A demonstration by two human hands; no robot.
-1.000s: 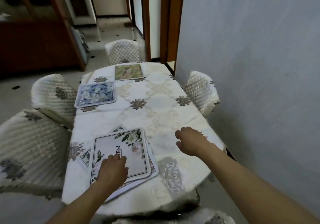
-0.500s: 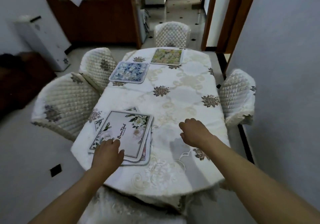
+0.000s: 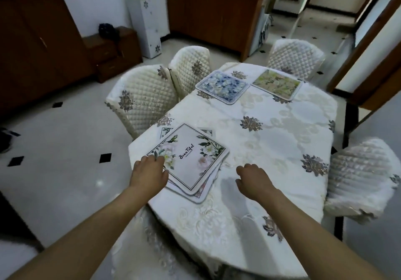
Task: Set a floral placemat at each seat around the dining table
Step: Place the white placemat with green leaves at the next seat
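A stack of floral placemats (image 3: 191,160) lies near the table's near left edge; the top one is white with flowers and a black frame. My left hand (image 3: 149,173) rests on the stack's near left corner, fingers bent onto the top mat. My right hand (image 3: 252,176) hovers just right of the stack, fingers curled, holding nothing. A blue floral placemat (image 3: 223,86) lies at the far left seat. A green-yellow floral placemat (image 3: 277,84) lies at the far end seat.
The dining table (image 3: 282,141) wears a cream floral cloth. Quilted white chairs stand around it: two on the left (image 3: 143,97), one at the far end (image 3: 297,56), one on the right (image 3: 364,175). Brown cabinets (image 3: 39,41) line the left wall.
The view has swung left and I have shifted around the table's near end. My left hand stays on the stack; my right hand has come closer to it.
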